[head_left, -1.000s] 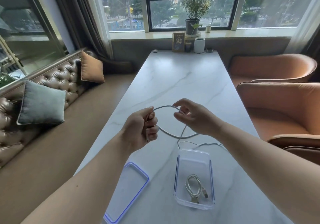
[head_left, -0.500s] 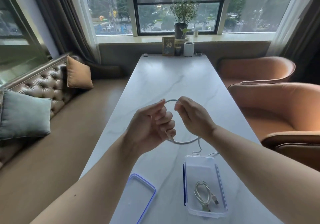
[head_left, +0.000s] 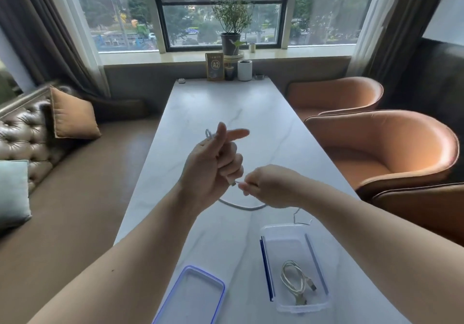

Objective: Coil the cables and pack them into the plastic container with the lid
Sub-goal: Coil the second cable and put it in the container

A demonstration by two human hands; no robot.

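Lid [head_left: 190,296] left of container [head_left: 296,235] | coiled cable [head_left: 296,282] inside

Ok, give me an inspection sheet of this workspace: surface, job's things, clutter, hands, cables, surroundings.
Surface: white marble table, bare in the middle.
Job's things: clear container open near the front edge; lid lying beside it on the left.
Clutter: sign, white cup and small items at the far end.
Hands: left hand and right hand both gripping the grey cable.
Cables: grey cable partly looped, tail trailing to the table; coiled cable already in the container.
Surroundings: sofa with cushions on the left, orange chairs on the right, plant at the window.
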